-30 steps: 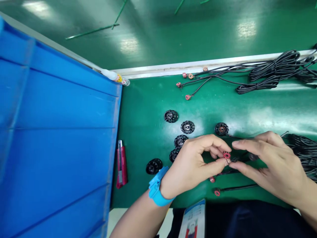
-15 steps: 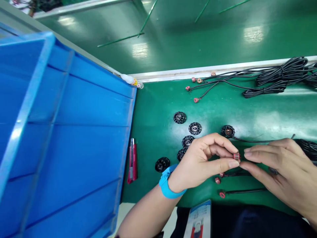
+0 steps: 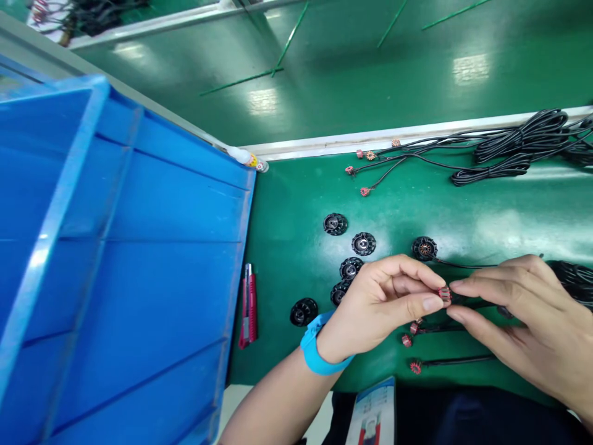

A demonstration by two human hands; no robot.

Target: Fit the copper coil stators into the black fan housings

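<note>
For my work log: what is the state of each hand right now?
Left hand: closed, pinching a red stator.
Right hand: close beside it; whether it grips anything cannot be told.

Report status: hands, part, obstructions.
Left hand pinching red wound core. Right hand close beside it, contact unclear. Black housing partly hidden behind left hand; nothing seen in the way.

A glossy green, smooth-topped desk (image 3: 287, 204) runs up to a straight whitish strip (image 3: 319, 147), beyond which a darker green, shiny surface (image 3: 343, 80) spreads (bright rectangular patches of reflected light (image 3: 470, 69) gleam on it); below the desk's near edge shows a pale off-white surface (image 3: 236, 398), too cropped to identify
</note>
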